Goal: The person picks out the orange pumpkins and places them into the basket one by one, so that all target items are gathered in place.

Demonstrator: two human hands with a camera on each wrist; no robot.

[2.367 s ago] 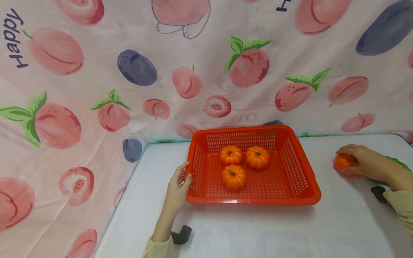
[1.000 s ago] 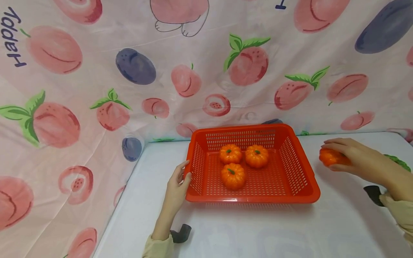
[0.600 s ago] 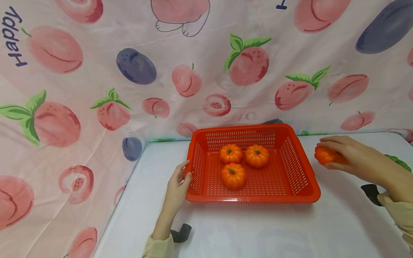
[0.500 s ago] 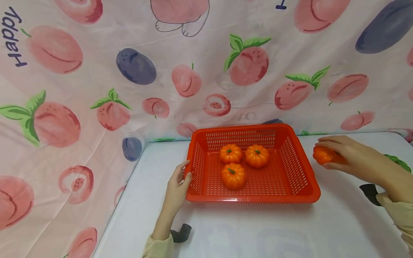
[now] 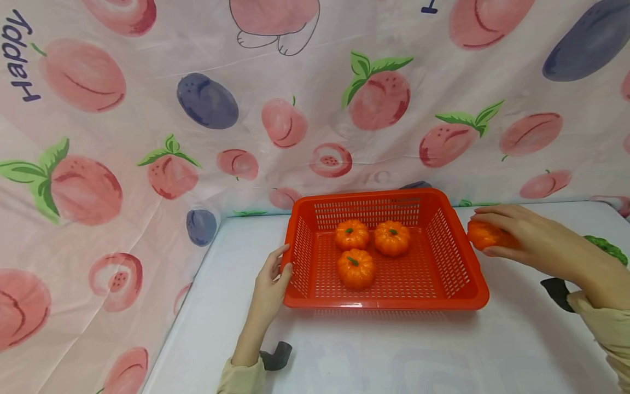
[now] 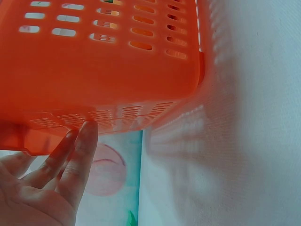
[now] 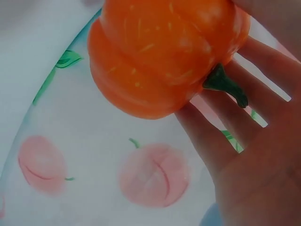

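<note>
A red perforated plastic basket (image 5: pixel 384 304) stands on the white table with three small orange pumpkins in it: one at back left (image 5: pixel 352 235), one at back right (image 5: pixel 392 238), one in front (image 5: pixel 356 269). At the basket's left side, my left hand (image 5: pixel 268 287) touches the wall and rim with nearly straight fingers; the left wrist view shows fingertips (image 6: pixel 88 134) against the outer wall. My right hand (image 5: pixel 531 235) grips another orange pumpkin (image 5: pixel 487 235) beside the basket's right rim. In the right wrist view, that pumpkin's dark green stem (image 7: pixel 225 84) points toward the palm.
A green leafy-looking item (image 5: pixel 606 249), partly hidden by the right forearm, lies at the table's right. Fruit-printed cloth (image 5: pixel 315 109) hangs behind and left of the table (image 5: pixel 374 355). A dark wrist-worn piece (image 5: pixel 276 357) juts from each wrist.
My right hand has lifted the pumpkin from the table at the right and carried it left to the basket's right rim. The left hand and the basket have stayed in place.
</note>
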